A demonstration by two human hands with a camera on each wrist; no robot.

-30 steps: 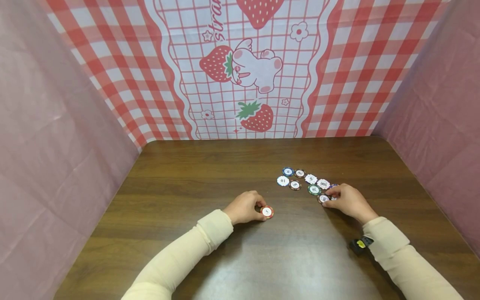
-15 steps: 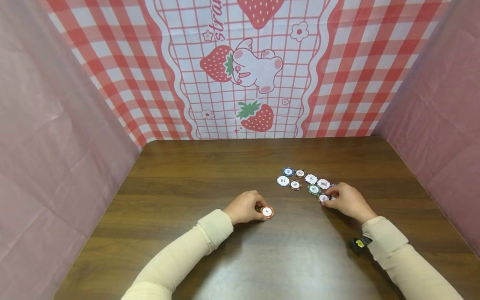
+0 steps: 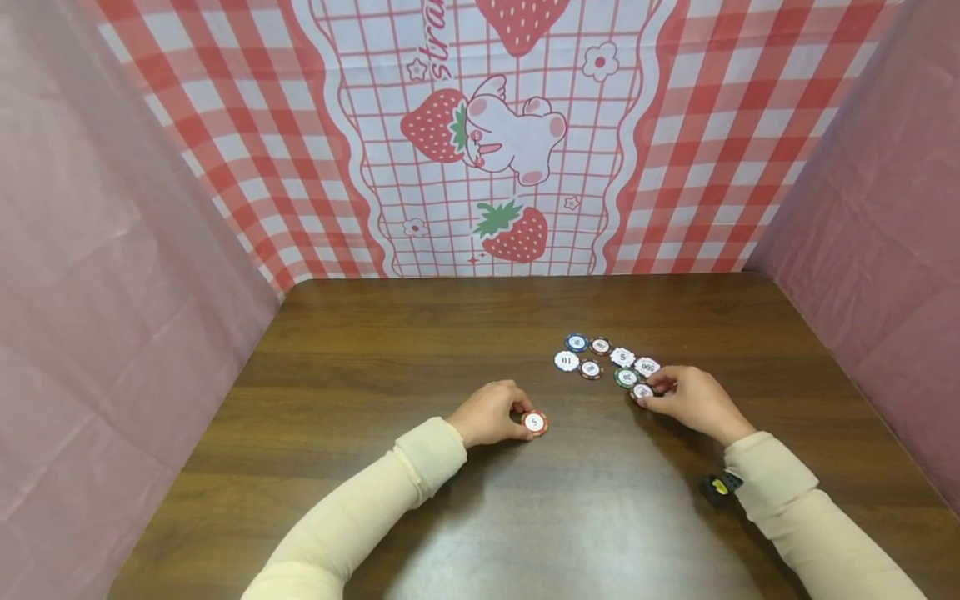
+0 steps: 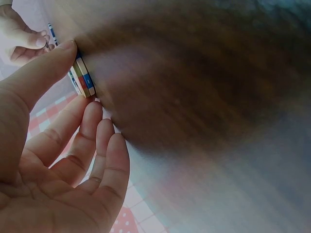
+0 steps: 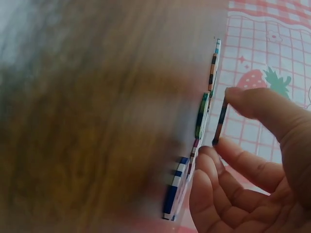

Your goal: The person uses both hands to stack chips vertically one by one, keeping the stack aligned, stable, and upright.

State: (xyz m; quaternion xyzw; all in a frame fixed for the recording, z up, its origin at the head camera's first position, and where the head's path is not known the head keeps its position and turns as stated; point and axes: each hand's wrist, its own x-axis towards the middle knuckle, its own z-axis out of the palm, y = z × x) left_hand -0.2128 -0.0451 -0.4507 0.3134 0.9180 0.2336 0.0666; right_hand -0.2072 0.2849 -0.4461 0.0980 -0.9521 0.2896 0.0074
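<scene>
My left hand (image 3: 491, 414) pinches a short stack of poker chips (image 3: 535, 422) between thumb and fingertips, low at the table. A red chip marked 5 tops it; blue-and-white edging shows beneath in the left wrist view. My right hand (image 3: 693, 400) holds one dark brown poker chip (image 5: 221, 119) by its rim, raised clear of the tabletop in the right wrist view. Just behind it lie a green 20 chip (image 3: 626, 377), a white 5 chip (image 3: 622, 357) and a white 500 chip (image 3: 647, 367). A blue-and-white chip (image 5: 174, 189) near the right fingers is hidden from the head view.
Left of the green chip lie a white 10 chip (image 3: 566, 361), a blue chip (image 3: 577, 342) and two brown chips, one nearer (image 3: 590, 367) and one farther (image 3: 600, 344). The wooden table (image 3: 405, 333) ends at a checked strawberry cloth (image 3: 517, 167); pink cloths hang at both sides.
The brown chip in my right hand has risen from the table and shifted slightly left and away, now overlapping the green chip in view. My left hand has stayed put with its stack.
</scene>
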